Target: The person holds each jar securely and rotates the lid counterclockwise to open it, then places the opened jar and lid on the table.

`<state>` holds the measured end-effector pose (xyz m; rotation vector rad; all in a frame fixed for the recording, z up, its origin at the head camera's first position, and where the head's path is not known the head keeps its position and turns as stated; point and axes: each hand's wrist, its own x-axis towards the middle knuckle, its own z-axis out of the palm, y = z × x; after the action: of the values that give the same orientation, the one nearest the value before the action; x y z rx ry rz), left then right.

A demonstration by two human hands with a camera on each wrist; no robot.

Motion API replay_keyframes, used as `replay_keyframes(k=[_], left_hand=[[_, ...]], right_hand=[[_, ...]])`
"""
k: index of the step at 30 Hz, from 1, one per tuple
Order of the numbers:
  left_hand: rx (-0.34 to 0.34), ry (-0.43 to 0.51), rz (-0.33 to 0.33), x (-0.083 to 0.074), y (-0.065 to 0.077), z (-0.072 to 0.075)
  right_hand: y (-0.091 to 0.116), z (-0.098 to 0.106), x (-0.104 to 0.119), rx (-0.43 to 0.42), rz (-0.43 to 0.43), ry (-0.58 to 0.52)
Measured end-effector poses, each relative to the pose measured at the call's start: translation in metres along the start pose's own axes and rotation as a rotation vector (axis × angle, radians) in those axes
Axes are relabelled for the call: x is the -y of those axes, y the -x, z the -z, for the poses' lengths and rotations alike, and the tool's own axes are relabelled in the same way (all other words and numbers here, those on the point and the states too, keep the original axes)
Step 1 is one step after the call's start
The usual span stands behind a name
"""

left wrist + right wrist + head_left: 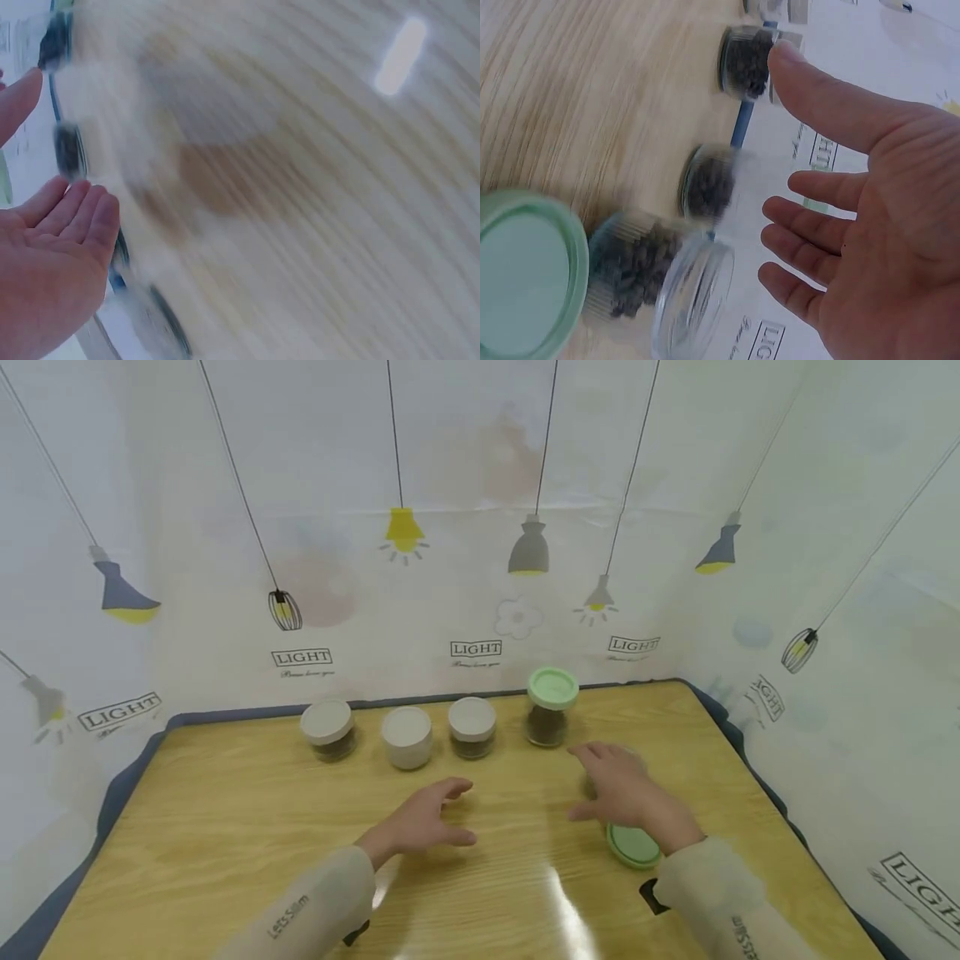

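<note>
My left hand (422, 821) hovers over the middle of the table, fingers and thumb spread with nothing between them. On the right, my right hand (621, 787) is held with fingers extended, its grasp empty too. It partly hides a lidless glass jar (636, 271) containing dark pieces. Just in front of that jar lies a loose green lid (634, 845). Beyond the right hand's fingertips stands a glass jar with a green lid (553, 690) and dark contents.
Along the table's back edge stand a left white-lidded jar (327, 727), a middle white-lidded jar (407, 739) and a right white-lidded jar (472, 725). Behind the wooden table (247, 827) hangs a pale sheet (360, 568) printed with lamps, which also rises along both sides.
</note>
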<state>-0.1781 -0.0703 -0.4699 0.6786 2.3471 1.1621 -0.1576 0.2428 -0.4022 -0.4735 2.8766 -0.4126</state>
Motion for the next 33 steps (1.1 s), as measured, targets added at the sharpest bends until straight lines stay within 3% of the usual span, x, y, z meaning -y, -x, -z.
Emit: replay_keyframes(k=[7, 15, 23, 28, 33], left_hand=[[-0.012, -0.002, 0.028, 0.011, 0.021, 0.021], [-0.184, -0.062, 0.205, 0.035, 0.047, 0.039], [-0.36, -0.124, 0.327, 0.053, 0.07, 0.066], [-0.389, -0.123, 0.408, 0.063, 0.08, 0.083], [-0.42, -0.119, 0.462, 0.069, 0.08, 0.095]], right_hand=[[-0.018, -0.013, 0.03, 0.066, 0.038, -0.052], [-0.036, -0.028, 0.063, 0.119, 0.088, -0.077], [-0.045, -0.041, 0.082, 0.133, 0.131, -0.086], [-0.051, -0.046, 0.091, 0.148, 0.141, -0.088], [-0.054, -0.051, 0.097, 0.165, 0.143, -0.077]])
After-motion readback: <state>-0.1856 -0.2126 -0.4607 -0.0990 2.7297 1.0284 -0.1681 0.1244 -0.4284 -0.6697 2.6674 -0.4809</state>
